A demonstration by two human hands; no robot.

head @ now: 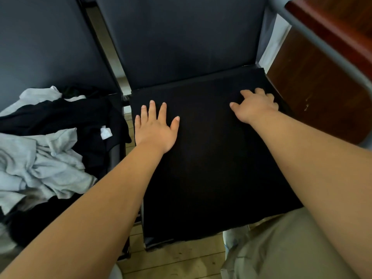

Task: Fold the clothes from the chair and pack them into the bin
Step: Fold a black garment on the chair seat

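Note:
A black garment (pixel 209 158) lies spread flat over the seat of the dark chair (pixel 181 37) in front of me. My left hand (pixel 156 127) presses flat on its left side with straight fingers. My right hand (pixel 255 106) rests on the garment's far right corner, fingers bent a little on the cloth; whether it pinches the cloth I cannot tell. On the chair to the left sits a heap of clothes (pixel 46 150), grey ones mixed with black ones. No bin is in view.
A brown wooden cabinet (pixel 322 87) with a grey rail stands close at the right of the chair. Wooden floor (pixel 181 262) shows below the seat. My knee in beige trousers (pixel 281 248) is at the lower right.

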